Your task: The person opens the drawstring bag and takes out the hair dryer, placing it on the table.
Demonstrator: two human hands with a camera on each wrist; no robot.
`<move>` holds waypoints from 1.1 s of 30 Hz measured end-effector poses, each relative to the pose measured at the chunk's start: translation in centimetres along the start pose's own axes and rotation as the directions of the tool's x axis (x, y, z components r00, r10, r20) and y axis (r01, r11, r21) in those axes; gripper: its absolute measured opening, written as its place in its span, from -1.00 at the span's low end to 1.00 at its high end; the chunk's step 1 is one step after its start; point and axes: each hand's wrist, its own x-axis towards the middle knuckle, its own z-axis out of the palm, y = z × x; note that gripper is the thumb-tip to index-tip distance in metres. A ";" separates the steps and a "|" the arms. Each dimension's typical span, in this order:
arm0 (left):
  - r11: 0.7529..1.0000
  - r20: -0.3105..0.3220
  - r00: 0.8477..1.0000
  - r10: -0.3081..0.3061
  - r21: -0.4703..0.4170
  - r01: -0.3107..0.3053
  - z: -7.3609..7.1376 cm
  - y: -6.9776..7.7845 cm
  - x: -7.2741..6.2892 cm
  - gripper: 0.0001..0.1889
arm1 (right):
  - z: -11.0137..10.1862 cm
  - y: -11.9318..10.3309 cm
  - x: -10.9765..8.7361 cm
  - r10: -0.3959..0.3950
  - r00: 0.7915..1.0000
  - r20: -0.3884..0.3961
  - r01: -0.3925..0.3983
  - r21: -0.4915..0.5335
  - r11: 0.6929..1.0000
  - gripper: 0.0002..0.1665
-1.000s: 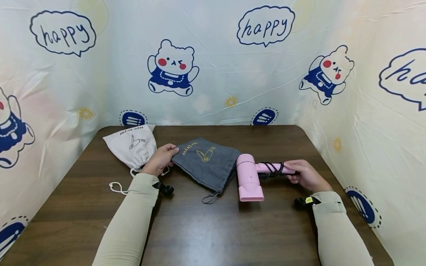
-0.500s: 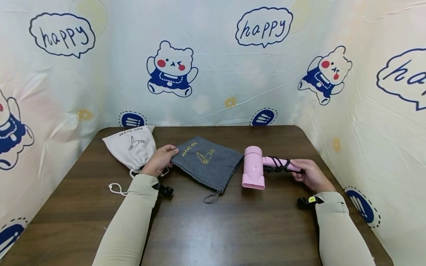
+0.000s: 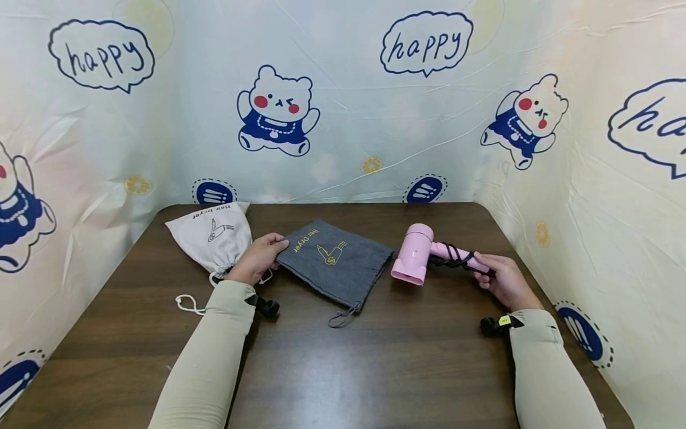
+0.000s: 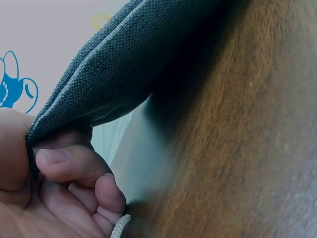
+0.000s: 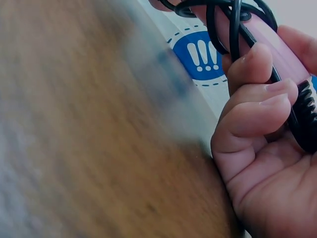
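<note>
My left hand (image 3: 258, 257) pinches a corner of a dark grey drawstring bag (image 3: 334, 256) marked "Hair Dryer"; the left wrist view shows the cloth (image 4: 99, 79) between thumb and curled fingers, raised off the table there. To its right, a pink hair dryer (image 3: 412, 253) has its handle gripped by my right hand (image 3: 506, 283). A black cord (image 5: 237, 29) is wound round that handle. The dryer's nozzle points down and toward me, just right of the bag's edge. Whether the dryer touches the table I cannot tell.
A white drawstring bag (image 3: 220, 235), also printed "Hair Dryer", lies at the back left, partly behind my left hand, its white cord (image 3: 189, 304) trailing on the brown wooden table (image 3: 343, 375). A printed curtain (image 3: 343, 107) encloses the back and sides.
My right hand has moved the hair dryer slightly right and away from me, and the dryer has tilted. It now stands apart from the grey bag's edge. The left hand stays in place.
</note>
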 end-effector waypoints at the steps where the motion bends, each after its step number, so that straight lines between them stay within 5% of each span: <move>1: 1.000 0.002 1.000 -0.002 0.002 0.002 0.0 0.0 0.0 -0.69 | -0.1 0.0 0.0 0.002 1.000 -0.010 -0.002 0.003 1.000 -0.64; 13: 1.000 0.018 1.000 -0.013 0.024 0.012 0.0 0.1 0.1 -0.65 | -0.4 -0.3 0.3 0.054 0.985 -0.166 -0.042 0.078 0.996 -0.69; 23: 1.000 0.028 1.000 -0.011 0.021 0.011 -0.1 0.1 0.1 -0.64 | 0.1 -0.8 0.5 0.135 0.943 -0.303 -0.081 0.185 0.980 -0.70; 33: 1.000 0.038 0.999 -0.008 0.012 0.008 -0.2 0.0 0.2 -0.62 | 0.0 -0.8 1.0 0.145 0.894 -0.424 -0.027 0.272 0.962 -0.75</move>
